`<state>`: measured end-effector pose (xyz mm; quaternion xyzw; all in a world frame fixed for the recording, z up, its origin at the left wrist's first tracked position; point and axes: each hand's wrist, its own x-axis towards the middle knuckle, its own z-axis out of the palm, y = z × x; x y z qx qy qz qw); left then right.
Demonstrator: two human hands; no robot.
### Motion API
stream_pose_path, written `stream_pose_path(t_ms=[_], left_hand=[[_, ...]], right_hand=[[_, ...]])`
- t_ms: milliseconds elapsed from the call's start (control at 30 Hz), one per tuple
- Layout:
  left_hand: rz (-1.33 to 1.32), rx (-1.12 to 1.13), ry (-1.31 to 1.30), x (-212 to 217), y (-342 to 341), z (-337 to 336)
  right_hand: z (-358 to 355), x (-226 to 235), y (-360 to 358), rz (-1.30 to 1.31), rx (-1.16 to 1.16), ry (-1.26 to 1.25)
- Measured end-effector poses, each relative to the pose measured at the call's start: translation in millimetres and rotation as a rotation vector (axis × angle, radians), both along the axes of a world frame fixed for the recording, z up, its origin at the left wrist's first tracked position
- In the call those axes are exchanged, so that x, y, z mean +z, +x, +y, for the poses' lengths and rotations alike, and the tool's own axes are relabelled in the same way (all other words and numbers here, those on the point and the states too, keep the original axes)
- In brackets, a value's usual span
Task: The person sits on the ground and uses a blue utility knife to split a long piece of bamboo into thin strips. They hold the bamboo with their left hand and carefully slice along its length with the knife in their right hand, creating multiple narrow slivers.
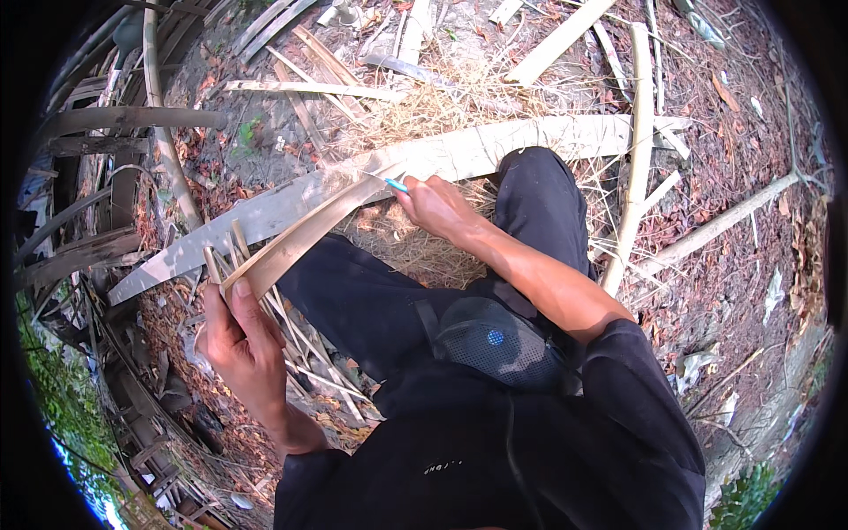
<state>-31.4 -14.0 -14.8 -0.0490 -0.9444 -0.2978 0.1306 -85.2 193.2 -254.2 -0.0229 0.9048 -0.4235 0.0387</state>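
Observation:
My left hand (240, 349) is closed, its thumb pressing on the near end of a split bamboo strip (305, 231). The strip slants up and to the right, and its far end rests over a long pale plank (477, 150). My right hand (437, 208) is wrapped round a small knife (397, 185) with a teal handle, most of which the fingers hide. Its thin blade points left and meets the strip near the far end. A few thin bamboo sticks (237, 240) show beside my left fingers; whether they are held too, I cannot tell.
The plank lies across in front of my knees, with pale shavings (442, 110) heaped beyond it. A thick pole (639, 150) crosses its right end. Cut bamboo pieces (565, 40) are scattered at the far side. Stacked weathered wood (97, 146) stands at the left.

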Motion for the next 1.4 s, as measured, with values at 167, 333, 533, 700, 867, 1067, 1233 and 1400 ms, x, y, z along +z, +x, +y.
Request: stream_pose_path(t_ms=[167, 333, 533, 700, 867, 1067, 1233, 1400], left_hand=[[0.004, -0.031, -0.033, -3, 15, 5], [0.039, -0.107, -0.127, 12, 20, 18], [0.034, -0.093, -0.192, 12, 20, 9], [-0.039, -0.081, -0.125, 11, 20, 16], [-0.051, -0.054, -0.155, 6, 37, 5], [-0.012, -0.166, -0.168, 9, 26, 22], [-0.055, -0.076, -0.106, 8, 26, 17], [-0.066, -0.124, -0.082, 4, 26, 18]], right_hand=[[-2, 5, 10, -0.028, 0.01, 0.13], [45, -67, 11, -0.266, 0.036, 0.405], [8, 8, -4, -0.024, -0.139, -0.127], [23, -61, 16, 0.273, 0.051, 0.287], [19, -18, 23, -0.043, -0.099, 0.094], [42, -95, 10, -0.087, -0.124, 0.315], [5, -24, 14, -0.105, 0.001, -0.044], [33, -93, -3, 0.002, -0.126, 0.14]])
